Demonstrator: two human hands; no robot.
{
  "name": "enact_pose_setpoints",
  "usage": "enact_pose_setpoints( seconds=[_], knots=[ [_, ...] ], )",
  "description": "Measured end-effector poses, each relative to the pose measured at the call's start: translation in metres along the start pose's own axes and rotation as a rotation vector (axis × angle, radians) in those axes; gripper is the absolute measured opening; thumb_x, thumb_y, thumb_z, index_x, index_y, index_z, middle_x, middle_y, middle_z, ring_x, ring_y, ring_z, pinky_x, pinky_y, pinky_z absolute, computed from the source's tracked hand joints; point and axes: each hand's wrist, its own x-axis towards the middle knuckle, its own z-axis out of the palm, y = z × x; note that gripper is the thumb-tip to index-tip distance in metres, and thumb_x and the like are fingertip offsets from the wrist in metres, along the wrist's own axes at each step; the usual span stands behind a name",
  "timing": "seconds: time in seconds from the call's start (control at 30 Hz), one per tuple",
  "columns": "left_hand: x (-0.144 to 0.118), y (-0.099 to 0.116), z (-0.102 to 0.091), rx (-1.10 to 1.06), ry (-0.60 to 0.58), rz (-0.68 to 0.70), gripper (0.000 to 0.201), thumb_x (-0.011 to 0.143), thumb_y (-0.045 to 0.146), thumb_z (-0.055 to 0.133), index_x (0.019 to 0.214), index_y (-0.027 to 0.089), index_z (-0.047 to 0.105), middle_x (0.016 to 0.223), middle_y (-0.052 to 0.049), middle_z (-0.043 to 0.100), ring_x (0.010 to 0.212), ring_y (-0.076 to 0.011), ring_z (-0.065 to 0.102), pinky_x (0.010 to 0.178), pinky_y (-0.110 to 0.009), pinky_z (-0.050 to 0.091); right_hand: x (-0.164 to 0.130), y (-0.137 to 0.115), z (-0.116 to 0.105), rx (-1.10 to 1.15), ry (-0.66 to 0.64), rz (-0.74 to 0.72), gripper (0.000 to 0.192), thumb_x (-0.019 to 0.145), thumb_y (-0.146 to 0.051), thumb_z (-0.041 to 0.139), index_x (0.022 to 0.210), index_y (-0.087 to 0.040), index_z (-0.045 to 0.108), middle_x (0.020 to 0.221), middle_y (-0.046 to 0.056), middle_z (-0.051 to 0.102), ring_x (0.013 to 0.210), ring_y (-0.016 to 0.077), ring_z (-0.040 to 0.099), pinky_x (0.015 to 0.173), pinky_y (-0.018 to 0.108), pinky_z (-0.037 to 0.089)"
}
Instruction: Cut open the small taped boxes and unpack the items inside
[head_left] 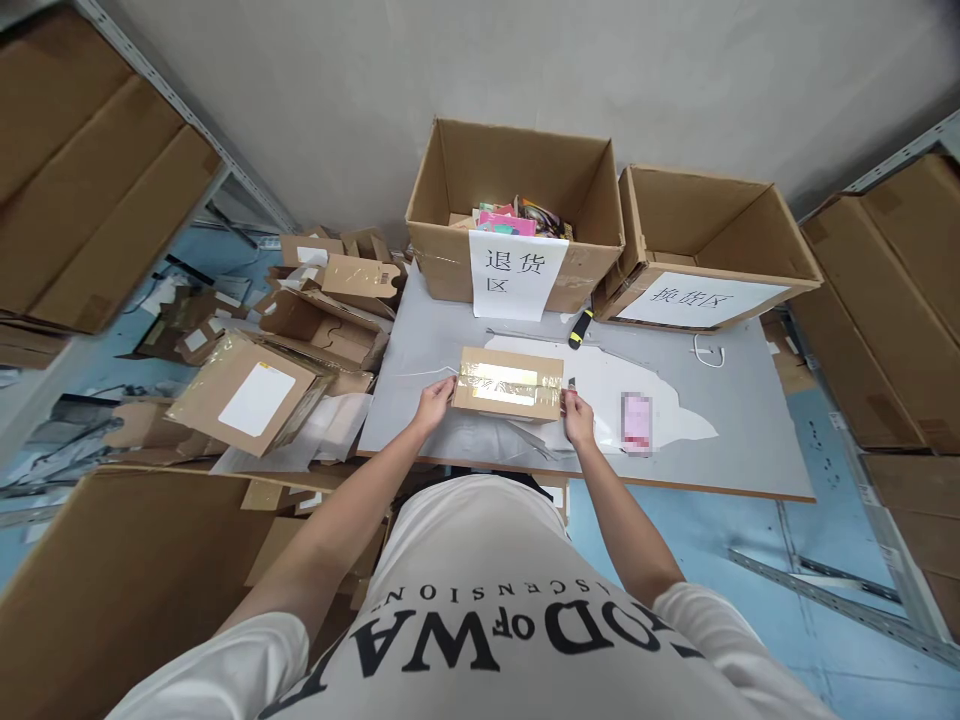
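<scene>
A small cardboard box is held level over the near edge of the table, with clear tape and a white label across its top. My left hand grips its left end, fingers closed on the edge. The right end is in my right hand, thumb and fingers closed there. A small dark tip shows just above my right fingers, too small to name. Behind the box lies a black and yellow utility knife. A pink, blurred rectangular item rests right of my right hand.
On the grey table, a large open carton holds several colourful packages. An open carton with a paper sign stands beside it. White sheeting lies under my work. Discarded boxes pile up left; shelves with cartons flank the right.
</scene>
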Motion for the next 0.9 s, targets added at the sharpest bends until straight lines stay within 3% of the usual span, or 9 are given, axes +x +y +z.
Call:
enact_pose_setpoints(
  seconds=[0.07,0.17,0.27,0.37,0.57,0.73,0.9],
  knots=[
    [-0.005,-0.008,-0.006,-0.025,-0.009,-0.020,0.053,0.079,0.044,0.061,0.122,0.014,0.060,0.126,-0.014,0.061,0.119,-0.0276,0.055,0.100,-0.045,0.044,-0.014,0.011,0.001,0.032,-0.001,0.026,0.059,0.085,-0.053,0.039,0.123,-0.011,0.057,0.117,0.017,0.065,0.102,0.0237,0.064,0.081,0.035,0.053],
    [-0.011,-0.023,-0.011,0.036,-0.096,0.036,0.062,0.068,0.036,0.071,0.123,0.012,0.059,0.129,-0.015,0.059,0.124,-0.0276,0.051,0.107,-0.044,0.036,-0.030,0.022,0.004,-0.063,-0.119,-0.014,0.058,0.077,-0.038,0.055,0.131,-0.017,0.052,0.123,0.013,0.062,0.104,0.0238,0.063,0.090,0.037,0.050],
    [-0.014,-0.035,-0.007,0.113,-0.187,0.097,0.067,0.059,0.038,0.075,0.119,0.012,0.062,0.124,-0.014,0.062,0.125,-0.0288,0.050,0.109,-0.044,0.033,-0.035,0.023,0.008,-0.169,-0.215,-0.055,0.057,0.074,-0.031,0.057,0.130,-0.019,0.052,0.113,0.008,0.067,0.094,0.0234,0.064,0.089,0.038,0.049],
    [-0.013,-0.039,-0.002,0.145,-0.179,0.108,0.062,0.060,0.046,0.074,0.112,0.013,0.065,0.120,-0.012,0.065,0.122,-0.0298,0.053,0.107,-0.046,0.035,-0.034,0.018,0.010,-0.217,-0.206,-0.052,0.044,0.079,-0.033,0.051,0.119,-0.017,0.059,0.097,0.009,0.071,0.085,0.0242,0.065,0.082,0.038,0.050],
    [-0.018,-0.022,-0.008,0.206,-0.192,0.127,0.054,0.064,0.051,0.071,0.104,0.014,0.070,0.113,-0.010,0.069,0.110,-0.0300,0.061,0.102,-0.044,0.041,-0.033,0.001,-0.002,-0.257,-0.241,-0.106,0.035,0.083,-0.045,0.049,0.096,-0.017,0.066,0.087,0.008,0.071,0.077,0.0230,0.063,0.071,0.031,0.047],
    [-0.016,-0.004,-0.012,0.295,-0.154,0.226,0.055,0.072,0.051,0.066,0.114,0.016,0.066,0.119,-0.007,0.066,0.111,-0.0273,0.061,0.100,-0.039,0.045,-0.026,-0.022,-0.014,-0.369,-0.145,-0.146,0.047,0.088,-0.053,0.038,0.081,-0.018,0.067,0.071,0.006,0.068,0.068,0.0212,0.059,0.063,0.028,0.041],
    [-0.001,0.002,-0.007,0.278,-0.133,0.226,0.058,0.071,0.050,0.067,0.117,0.014,0.065,0.119,-0.010,0.065,0.109,-0.0288,0.062,0.099,-0.042,0.046,-0.009,-0.037,-0.016,-0.484,-0.099,-0.184,0.053,0.090,-0.056,0.033,0.061,-0.021,0.060,0.060,0.006,0.064,0.062,0.0211,0.058,0.060,0.029,0.036]
  ],
)
